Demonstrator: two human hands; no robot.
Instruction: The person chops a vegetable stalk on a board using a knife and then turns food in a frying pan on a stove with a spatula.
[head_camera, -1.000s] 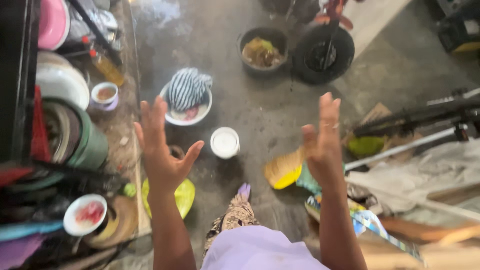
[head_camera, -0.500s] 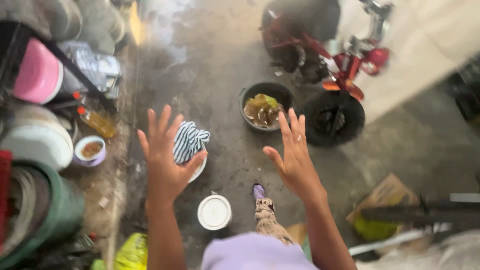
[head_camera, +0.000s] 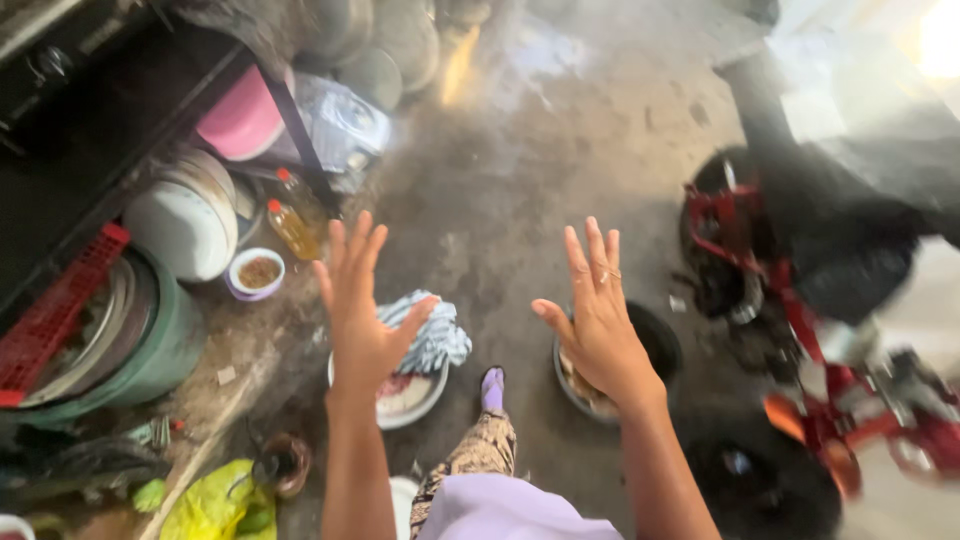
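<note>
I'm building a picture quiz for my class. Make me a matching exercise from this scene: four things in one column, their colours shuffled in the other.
Things:
1. cloth on the plate
2. crate at left
3. basin on the shelf
4. bag on the floor

Colours:
A. pink
B. yellow-green
C. blue and white stripes
D. red

Pairs: 1-C, 2-D, 3-A, 4-B

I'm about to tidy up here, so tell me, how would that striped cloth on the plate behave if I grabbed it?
The striped cloth lies bunched in soft folds, so it would likely hang limp and feel light. It rests on the white plate, which probably stays put. Neither the left hand nor the right hand touches it.
</note>
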